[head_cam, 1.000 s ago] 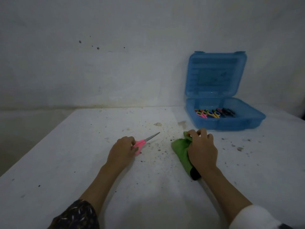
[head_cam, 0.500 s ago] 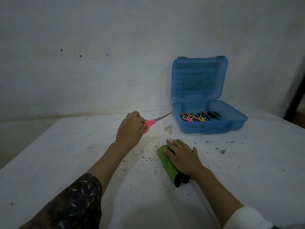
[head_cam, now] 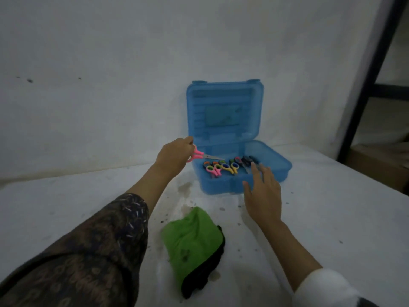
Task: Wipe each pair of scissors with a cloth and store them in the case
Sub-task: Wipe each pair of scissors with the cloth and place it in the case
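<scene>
pink scissors (head_cam: pixel 198 153) are pinched in my left hand (head_cam: pixel 174 156), blades over the case's (head_cam: pixel 221 187) left wall. cloth (head_cam: pixel 192 238) lies toward the table's (head_cam: pixel 66 196) near edge. my right hand (head_cam: pixel 264 196), fingers apart, hovers by the front wall; a bump could shift the case and spoil the drop.

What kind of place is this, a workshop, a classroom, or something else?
Probably a bare, dim indoor work corner, not clearly either: a stained white table against a white wall, with a dark frame and a cardboard box at the right.
</scene>
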